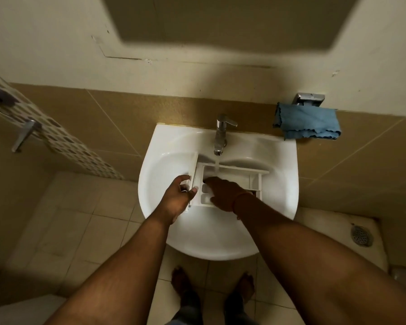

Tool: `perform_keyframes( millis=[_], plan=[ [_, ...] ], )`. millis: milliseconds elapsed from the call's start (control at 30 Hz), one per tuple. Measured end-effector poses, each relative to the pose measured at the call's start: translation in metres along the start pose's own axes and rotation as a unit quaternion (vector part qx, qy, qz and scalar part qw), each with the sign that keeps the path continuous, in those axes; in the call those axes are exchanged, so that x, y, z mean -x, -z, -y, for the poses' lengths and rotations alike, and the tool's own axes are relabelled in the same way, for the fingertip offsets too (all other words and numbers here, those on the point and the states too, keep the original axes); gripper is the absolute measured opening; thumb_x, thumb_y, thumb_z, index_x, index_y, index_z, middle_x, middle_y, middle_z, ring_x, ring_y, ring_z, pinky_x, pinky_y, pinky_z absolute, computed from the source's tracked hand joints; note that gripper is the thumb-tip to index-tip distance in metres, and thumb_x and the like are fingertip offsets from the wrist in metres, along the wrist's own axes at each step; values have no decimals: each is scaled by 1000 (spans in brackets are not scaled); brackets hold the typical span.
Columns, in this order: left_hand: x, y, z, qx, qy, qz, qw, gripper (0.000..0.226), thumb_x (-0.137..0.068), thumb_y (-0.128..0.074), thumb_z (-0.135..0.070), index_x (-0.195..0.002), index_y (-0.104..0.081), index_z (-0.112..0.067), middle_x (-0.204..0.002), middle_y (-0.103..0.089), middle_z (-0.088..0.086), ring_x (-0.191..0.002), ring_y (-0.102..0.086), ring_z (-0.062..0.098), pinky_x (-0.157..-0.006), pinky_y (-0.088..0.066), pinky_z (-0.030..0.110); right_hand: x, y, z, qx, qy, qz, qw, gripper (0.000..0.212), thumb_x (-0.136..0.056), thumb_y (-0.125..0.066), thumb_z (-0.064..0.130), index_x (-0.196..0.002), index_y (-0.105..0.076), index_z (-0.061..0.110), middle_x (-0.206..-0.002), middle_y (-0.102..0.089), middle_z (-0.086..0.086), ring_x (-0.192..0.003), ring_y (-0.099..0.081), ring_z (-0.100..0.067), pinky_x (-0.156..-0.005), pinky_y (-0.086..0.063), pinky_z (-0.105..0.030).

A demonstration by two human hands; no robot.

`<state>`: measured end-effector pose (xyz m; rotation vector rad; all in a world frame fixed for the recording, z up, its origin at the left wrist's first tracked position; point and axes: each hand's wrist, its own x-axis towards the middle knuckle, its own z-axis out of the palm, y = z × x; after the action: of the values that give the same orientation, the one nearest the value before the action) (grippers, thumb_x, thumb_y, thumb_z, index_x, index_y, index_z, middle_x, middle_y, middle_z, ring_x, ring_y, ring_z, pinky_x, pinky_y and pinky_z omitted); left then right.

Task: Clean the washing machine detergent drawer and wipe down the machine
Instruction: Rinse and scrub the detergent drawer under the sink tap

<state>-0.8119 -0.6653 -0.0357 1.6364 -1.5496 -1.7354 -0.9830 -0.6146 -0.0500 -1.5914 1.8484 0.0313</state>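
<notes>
Rinsing the detergent drawer [230,174] in the sink [164,146].

The white drawer lies inside the basin, toward its back edge, with water from the tap [221,134] falling into a rear compartment. The left hand [179,195] grips the drawer's left end, thumb and fingers curled around the front panel. The right hand [223,192] reaches into the compartments, fingers extended and pressing down inside. A blue cloth [307,124] hangs from a wall holder beyond the sink's back right corner.
</notes>
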Motion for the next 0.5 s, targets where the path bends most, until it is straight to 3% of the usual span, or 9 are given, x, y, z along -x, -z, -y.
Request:
perform_keyframes(
  millis=[100, 233, 267, 400, 433, 500],
  plan=[
    [-2, 4, 0, -17, -3, 12, 1000, 43, -91, -69, -19, -129, -52, -29, -118, -58, 11, -107, -62, 27, -89, -55, 43, -6, 2, 0, 12, -26, -2, 1000, 65, -89, -60, 22, -147, -32, 22, -148, -37, -7, -127, -47, -30, -106, -41, -44],
    [-4, 9, -3, -36, -7, 43, 998, 45, -91, -68, -17, -129, -48, -28, -116, -56, 9, -107, -60, 27, -93, -54, 42, -1, 9, -11, 116, -193, 39, 974, 53, -89, -55, 32, -138, -44, 15, -139, -41, -12, -124, -45, -35, -101, -43, -47],
    [-4, 11, -4, -39, -8, 52, 998, 46, -91, -68, -17, -131, -46, -27, -117, -56, 9, -107, -60, 28, -92, -54, 42, -1, 8, -7, 101, -190, 35, 976, 53, -89, -55, 30, -140, -43, 16, -140, -40, -12, -125, -45, -35, -102, -43, -48],
    [-5, 13, -8, -57, -10, 80, 995, 50, -93, -66, -17, -135, -40, -24, -120, -55, 7, -104, -59, 24, -79, -56, 33, -4, 4, 18, -3, -30, -5, 1000, 62, -91, -58, 22, -147, -32, 23, -148, -37, -5, -129, -44, -29, -107, -40, -46],
    [-5, 14, -8, -63, -13, 85, 994, 50, -93, -66, -17, -135, -39, -24, -120, -55, 6, -103, -59, 22, -77, -55, 30, -2, 5, 17, 16, -37, -2, 999, 61, -91, -57, 23, -147, -33, 22, -147, -38, -5, -129, -44, -29, -107, -40, -46],
    [-5, 15, -9, -70, -17, 92, 993, 51, -93, -66, -18, -136, -37, -25, -121, -54, 5, -102, -59, 20, -76, -54, 28, 4, 8, 7, 71, -136, 3, 988, 52, -91, -50, 25, -142, -40, 18, -142, -40, -8, -127, -43, -31, -105, -39, -48]
  ],
)
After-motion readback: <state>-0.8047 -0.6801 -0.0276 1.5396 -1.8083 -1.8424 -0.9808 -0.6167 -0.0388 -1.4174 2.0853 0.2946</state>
